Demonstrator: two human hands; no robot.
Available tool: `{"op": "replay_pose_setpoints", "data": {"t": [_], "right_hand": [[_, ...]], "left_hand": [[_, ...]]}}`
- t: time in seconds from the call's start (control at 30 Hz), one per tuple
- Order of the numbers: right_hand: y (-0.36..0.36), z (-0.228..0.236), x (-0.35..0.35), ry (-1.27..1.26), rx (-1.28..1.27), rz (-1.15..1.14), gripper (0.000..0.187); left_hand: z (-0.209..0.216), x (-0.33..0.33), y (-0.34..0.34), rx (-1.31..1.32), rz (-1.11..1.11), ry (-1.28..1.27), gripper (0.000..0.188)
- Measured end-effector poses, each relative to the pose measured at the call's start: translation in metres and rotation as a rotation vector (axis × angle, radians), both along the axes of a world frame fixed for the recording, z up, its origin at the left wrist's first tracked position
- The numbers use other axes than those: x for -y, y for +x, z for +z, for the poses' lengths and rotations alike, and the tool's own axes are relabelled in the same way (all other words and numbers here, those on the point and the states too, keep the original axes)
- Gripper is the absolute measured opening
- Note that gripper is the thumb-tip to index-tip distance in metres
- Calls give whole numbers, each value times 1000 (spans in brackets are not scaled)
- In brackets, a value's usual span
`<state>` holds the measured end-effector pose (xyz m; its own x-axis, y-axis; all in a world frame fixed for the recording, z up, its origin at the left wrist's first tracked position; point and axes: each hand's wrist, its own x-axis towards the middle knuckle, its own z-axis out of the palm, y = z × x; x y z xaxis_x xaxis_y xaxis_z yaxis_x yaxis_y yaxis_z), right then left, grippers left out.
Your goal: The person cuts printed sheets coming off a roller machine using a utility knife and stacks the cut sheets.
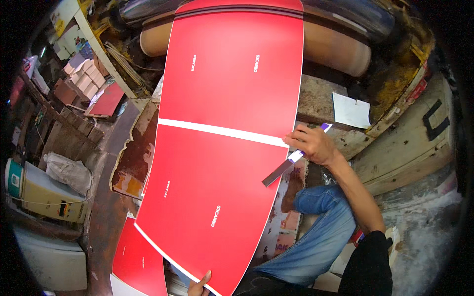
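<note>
A long red printed sheet [217,163] with white edges hangs down from the rollers toward me, crossed by a white band [222,132]. My right hand [312,144] is closed at the right end of that band, with its fingertips at the sheet's edge. It also grips a flat-bladed knife [277,173] with a purple and white handle; the blade points down and left over the sheet. At the sheet's near end, my left hand [199,286] is closed on the white lower edge, thumb on top. Its other fingers are mostly hidden underneath.
Dark rollers [355,19] and a brown roller [340,49] span the machine at the far side. Another red sheet [138,261] lies at lower left. A white paper [351,109] rests on the ledge at right, beside a grey metal cabinet [405,153]. My jeans-covered leg [316,232] is below.
</note>
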<state>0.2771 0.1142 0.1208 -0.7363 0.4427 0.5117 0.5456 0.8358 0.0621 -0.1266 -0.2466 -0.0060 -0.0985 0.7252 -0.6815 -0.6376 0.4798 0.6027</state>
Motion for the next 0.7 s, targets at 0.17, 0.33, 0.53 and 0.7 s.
{"op": "replay_pose_setpoints", "data": {"t": [0.17, 0.33, 0.53, 0.7], "right_hand": [[-16, 7, -6, -552, -223, -15, 32], [-37, 24, 14, -589, -349, 39, 39], [-45, 33, 23, -621, -365, 77, 37], [-30, 48, 30, -516, -497, -167, 23]], "left_hand": [[-5, 23, -23, -59, -21, -43, 61], [-31, 44, -71, -57, -117, -101, 59], [-47, 89, -146, -289, -376, -109, 68], [-37, 121, -190, -347, -400, -143, 68]]}}
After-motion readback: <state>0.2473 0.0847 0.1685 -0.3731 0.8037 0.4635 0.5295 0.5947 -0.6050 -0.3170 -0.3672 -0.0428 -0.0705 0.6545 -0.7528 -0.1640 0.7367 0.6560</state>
